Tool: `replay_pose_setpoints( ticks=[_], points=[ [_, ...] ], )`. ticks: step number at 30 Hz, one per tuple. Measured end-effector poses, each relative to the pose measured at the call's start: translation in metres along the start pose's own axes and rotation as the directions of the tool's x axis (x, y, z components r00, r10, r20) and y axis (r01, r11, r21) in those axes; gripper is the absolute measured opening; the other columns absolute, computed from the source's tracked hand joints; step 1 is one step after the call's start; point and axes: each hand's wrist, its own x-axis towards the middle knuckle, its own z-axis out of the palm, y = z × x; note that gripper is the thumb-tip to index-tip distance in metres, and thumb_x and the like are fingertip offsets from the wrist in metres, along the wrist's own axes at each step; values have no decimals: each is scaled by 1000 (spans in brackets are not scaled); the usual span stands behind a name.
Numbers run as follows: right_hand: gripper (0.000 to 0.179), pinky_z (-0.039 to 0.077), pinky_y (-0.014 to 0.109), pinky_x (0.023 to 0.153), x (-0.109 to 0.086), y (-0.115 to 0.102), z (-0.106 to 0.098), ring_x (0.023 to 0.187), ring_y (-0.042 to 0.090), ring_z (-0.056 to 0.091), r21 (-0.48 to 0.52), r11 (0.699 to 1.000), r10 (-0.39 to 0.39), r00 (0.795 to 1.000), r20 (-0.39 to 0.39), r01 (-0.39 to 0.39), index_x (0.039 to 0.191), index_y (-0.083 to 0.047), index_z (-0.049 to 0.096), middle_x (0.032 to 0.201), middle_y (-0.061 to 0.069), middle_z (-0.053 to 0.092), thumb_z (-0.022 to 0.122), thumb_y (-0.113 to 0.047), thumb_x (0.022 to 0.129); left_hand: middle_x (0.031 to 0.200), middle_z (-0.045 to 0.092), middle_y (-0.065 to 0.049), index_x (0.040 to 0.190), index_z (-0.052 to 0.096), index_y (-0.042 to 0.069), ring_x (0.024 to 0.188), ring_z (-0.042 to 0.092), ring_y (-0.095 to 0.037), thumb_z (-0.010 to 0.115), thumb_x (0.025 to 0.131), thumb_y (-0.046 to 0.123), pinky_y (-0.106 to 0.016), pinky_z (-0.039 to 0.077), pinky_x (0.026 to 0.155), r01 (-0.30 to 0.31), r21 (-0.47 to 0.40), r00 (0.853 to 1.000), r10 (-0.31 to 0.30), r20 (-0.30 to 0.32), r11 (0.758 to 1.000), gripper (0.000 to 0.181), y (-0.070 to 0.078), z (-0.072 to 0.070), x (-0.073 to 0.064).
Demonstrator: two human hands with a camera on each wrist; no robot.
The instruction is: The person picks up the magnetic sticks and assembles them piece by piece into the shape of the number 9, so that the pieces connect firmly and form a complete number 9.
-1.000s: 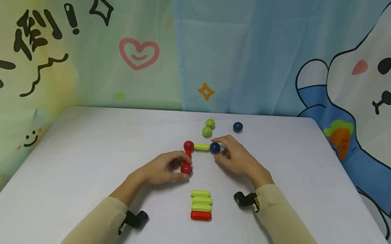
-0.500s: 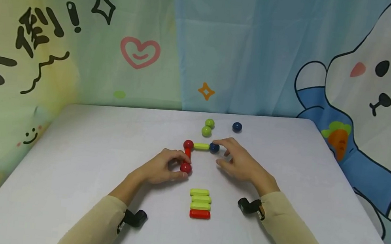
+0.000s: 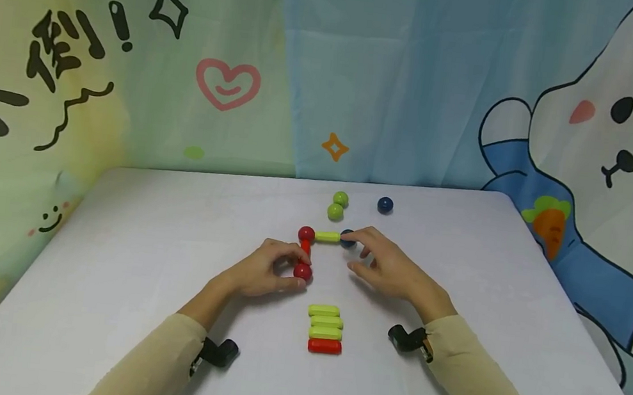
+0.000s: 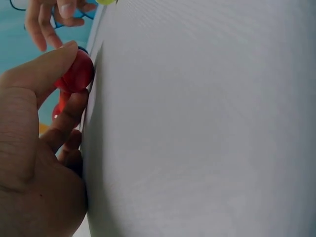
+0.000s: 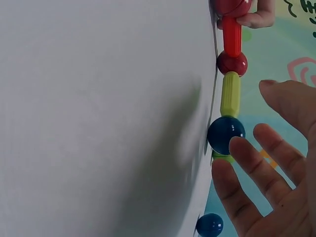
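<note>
On the white table an L-shaped chain is joined: a near red ball [image 3: 302,272], a red stick [image 5: 232,37], a corner red ball [image 3: 306,234], a yellow-green stick [image 3: 327,236] and a dark blue ball [image 5: 226,135]. My left hand [image 3: 262,271] pinches the near red ball between thumb and fingers, as the left wrist view also shows. My right hand [image 3: 393,267] is spread, thumb apart from the fingers, with a fingertip right at the dark blue ball. That finger partly covers the ball in the head view.
Behind the chain lie two green balls [image 3: 335,212] and a loose dark blue ball [image 3: 385,205]. Nearer me, several yellow-green sticks [image 3: 326,321] and one red stick [image 3: 324,346] form a row. A printed curtain [image 3: 397,90] hangs beyond the table [image 3: 176,208].
My right hand has loosened from the dark blue ball, its thumb drawing away and its fingers spreading. The left hand keeps its pinch on the near red ball, and the chain stays in place.
</note>
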Motion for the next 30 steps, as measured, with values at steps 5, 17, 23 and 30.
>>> replay_pose_setpoints(
  ticks=[5, 17, 23, 30],
  points=[
    [52, 56, 35, 83, -3, -2, 0, 105, 22, 60, 19, 1000, -12, 1000, 20, 11, 146, -16, 53, 139, 8, 56, 71, -19, 97, 115, 65, 13, 120, 66, 33, 123, 44, -18, 83, 87, 28, -45, 40, 105, 14, -6, 1000, -14, 2, 1000, 37, 0, 1, 0],
    [40, 57, 34, 83, -9, -1, 8, 99, 15, 61, 86, 992, -91, 996, 15, 90, 134, -12, 61, 125, 5, 65, 73, -22, 97, 115, 65, 14, 121, 66, 33, 122, 45, -18, 80, 89, 32, -46, 41, 106, 7, -8, 1000, -7, -1, 1000, 34, -1, 1, -2],
    [38, 58, 35, 85, -11, -9, 12, 99, 15, 63, 165, 979, -121, 992, 26, 115, 133, -12, 62, 129, 6, 66, 72, -22, 97, 115, 65, 14, 121, 66, 33, 122, 46, -18, 80, 90, 31, -46, 42, 105, 0, -9, 1000, 0, -5, 1000, 34, -1, 2, -2],
    [38, 57, 33, 85, -11, -14, 16, 100, 15, 63, 167, 979, -130, 990, 57, 119, 133, -14, 62, 127, 4, 66, 72, -24, 97, 116, 65, 13, 121, 66, 34, 123, 45, -19, 80, 90, 32, -47, 41, 106, 14, -24, 1000, -15, -12, 1000, 34, 2, 2, -2]
  ],
)
